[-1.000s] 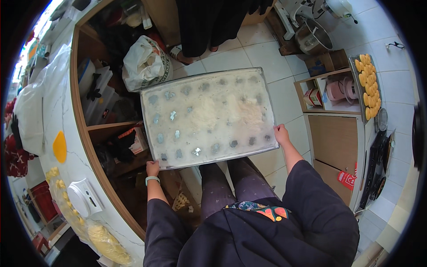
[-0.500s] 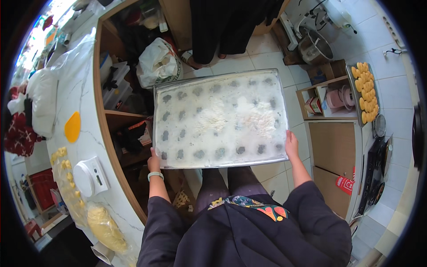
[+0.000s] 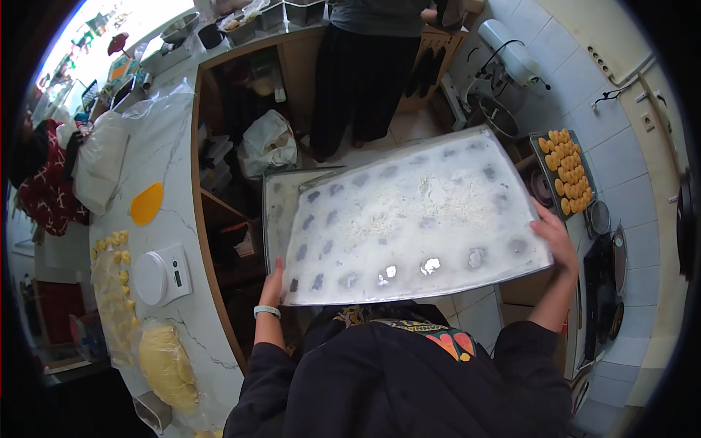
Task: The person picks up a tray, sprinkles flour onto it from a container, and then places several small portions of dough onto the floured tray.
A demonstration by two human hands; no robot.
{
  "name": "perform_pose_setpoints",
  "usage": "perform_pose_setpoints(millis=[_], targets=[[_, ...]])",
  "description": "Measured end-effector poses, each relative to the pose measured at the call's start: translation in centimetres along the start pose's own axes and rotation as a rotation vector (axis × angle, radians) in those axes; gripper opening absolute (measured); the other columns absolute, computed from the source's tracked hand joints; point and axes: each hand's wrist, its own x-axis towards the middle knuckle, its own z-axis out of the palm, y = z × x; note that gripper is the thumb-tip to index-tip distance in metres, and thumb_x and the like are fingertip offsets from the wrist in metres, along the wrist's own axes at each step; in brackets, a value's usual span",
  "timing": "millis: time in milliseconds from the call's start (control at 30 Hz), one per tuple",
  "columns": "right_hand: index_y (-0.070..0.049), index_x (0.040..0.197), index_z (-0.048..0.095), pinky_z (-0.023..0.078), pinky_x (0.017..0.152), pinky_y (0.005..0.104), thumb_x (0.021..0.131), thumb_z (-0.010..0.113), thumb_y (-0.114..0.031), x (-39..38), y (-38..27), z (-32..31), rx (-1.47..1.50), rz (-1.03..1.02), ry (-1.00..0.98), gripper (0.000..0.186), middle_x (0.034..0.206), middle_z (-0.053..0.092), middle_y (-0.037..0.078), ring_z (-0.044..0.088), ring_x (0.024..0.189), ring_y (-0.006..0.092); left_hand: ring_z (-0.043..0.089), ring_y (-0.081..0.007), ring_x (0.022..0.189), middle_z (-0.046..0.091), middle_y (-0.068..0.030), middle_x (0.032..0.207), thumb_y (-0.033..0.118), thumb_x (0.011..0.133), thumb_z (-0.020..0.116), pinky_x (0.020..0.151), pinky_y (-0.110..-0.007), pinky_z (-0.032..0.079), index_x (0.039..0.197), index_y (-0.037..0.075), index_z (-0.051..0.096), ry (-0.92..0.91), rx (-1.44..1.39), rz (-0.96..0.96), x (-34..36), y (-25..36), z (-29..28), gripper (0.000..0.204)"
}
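Over tiles (image 3: 478, 318), left fingers (image 3: 276, 276) and right fingers (image 3: 545, 226) grip one floured tray (image 3: 336, 296) overlapping a second tray (image 3: 280, 193).

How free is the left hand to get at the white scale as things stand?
Probably not free yet: the left hand is holding a corner of the floured tray. The white scale does sit nearby on the counter, and nothing seems to stand between them.

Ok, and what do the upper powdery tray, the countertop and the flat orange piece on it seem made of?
Upper tray: probably metal, shiny where gaps in the powder catch light. Countertop: perhaps smooth stone or imitation, white with grey veins. Orange piece: likely plastic, smooth and evenly coloured.
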Motion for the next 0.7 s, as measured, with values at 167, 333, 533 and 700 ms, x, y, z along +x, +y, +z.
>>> perform_pose_setpoints(millis=[167, 333, 533, 700], targets=[[0.007, 0.140, 0.034, 0.042, 0.093, 0.0234, 0.077, 0.056, -0.020, 0.0, -5.6, 1.1, -0.170, -0.065, 0.114, 0.072, 0.128, 0.053, 0.015, 0.055, 0.109, 0.0155, 0.043, -0.0336, 0.129, 0.045, -0.0315, 0.134, 0.084, 0.077, 0.030, 0.105, -0.035, 0.033, 0.130, -0.017, 0.039, -0.090, 0.048, -0.031, -2.0, 4.1, 3.7, 0.115], [0.007, 0.137, 0.039, 0.043, 0.088, 0.0218, 0.075, 0.052, -0.018, -0.8, -4.7, 0.8, -0.162, -0.253, 0.036, 0.068, 0.120, 0.057, 0.014, 0.056, 0.104, 0.0151, 0.052, -0.0316, 0.118, 0.053, -0.0290, 0.125, 0.082, 0.079, 0.032, 0.099, -0.035, 0.039, 0.128, -0.017, 0.043, -0.060, 0.018, -0.042, -0.4, 0.5, 3.8, 0.111], [0.010, 0.138, 0.035, 0.037, 0.097, 0.0233, 0.078, 0.056, -0.023, -0.9, -5.5, 1.6, -0.113, -0.239, 0.036, 0.072, 0.128, 0.053, 0.016, 0.054, 0.111, 0.0158, 0.060, -0.0263, 0.100, 0.061, -0.0239, 0.111, 0.079, 0.082, 0.031, 0.084, -0.034, 0.046, 0.118, -0.018, 0.051, 0.006, -0.110, -0.031, -0.9, 1.6, 5.5, 0.105], [0.007, 0.136, 0.039, 0.041, 0.094, 0.0254, 0.088, 0.057, -0.024, -2.2, -2.2, -1.5, -0.100, -0.190, 0.070, 0.060, 0.126, 0.054, 0.014, 0.054, 0.110, 0.0157, 0.055, -0.0239, 0.077, 0.059, -0.0198, 0.085, 0.076, 0.086, 0.029, 0.069, -0.038, 0.044, 0.096, -0.014, 0.055, 0.211, -0.155, 0.063, -0.7, 0.9, 6.1, 0.093]])
